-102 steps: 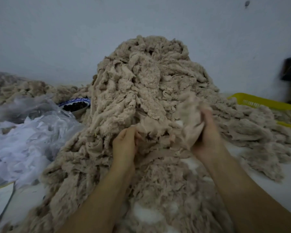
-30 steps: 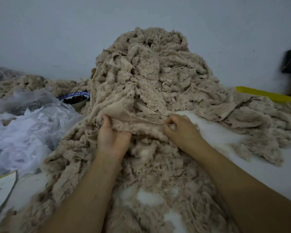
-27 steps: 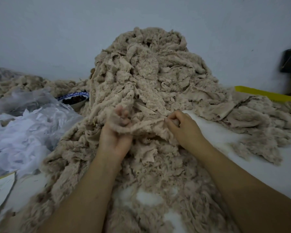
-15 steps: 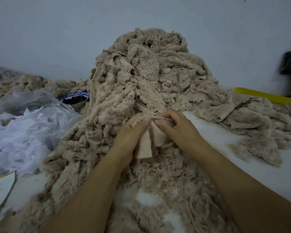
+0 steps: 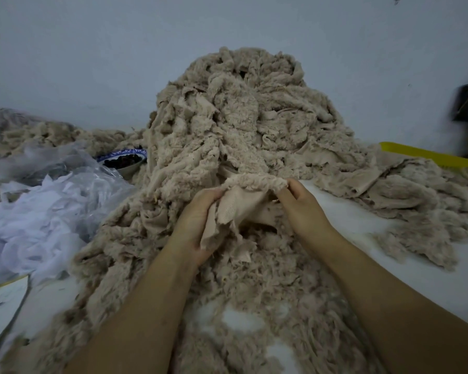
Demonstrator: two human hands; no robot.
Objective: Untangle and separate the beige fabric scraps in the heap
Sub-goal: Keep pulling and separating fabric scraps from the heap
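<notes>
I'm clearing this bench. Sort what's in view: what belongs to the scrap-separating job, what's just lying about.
Job: beige heap; beige scrap, gripped by left hand and right hand.

Lying about: white fabric pile; clear plastic bag; blue-rimmed bowl; yellow basket.

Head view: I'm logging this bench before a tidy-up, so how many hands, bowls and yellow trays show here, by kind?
Hands: 2, the left hand and the right hand, both gripping one beige scrap
Bowls: 1, the blue-rimmed bowl
Yellow trays: 1, the yellow tray, partly under fabric
Total: 4
</notes>
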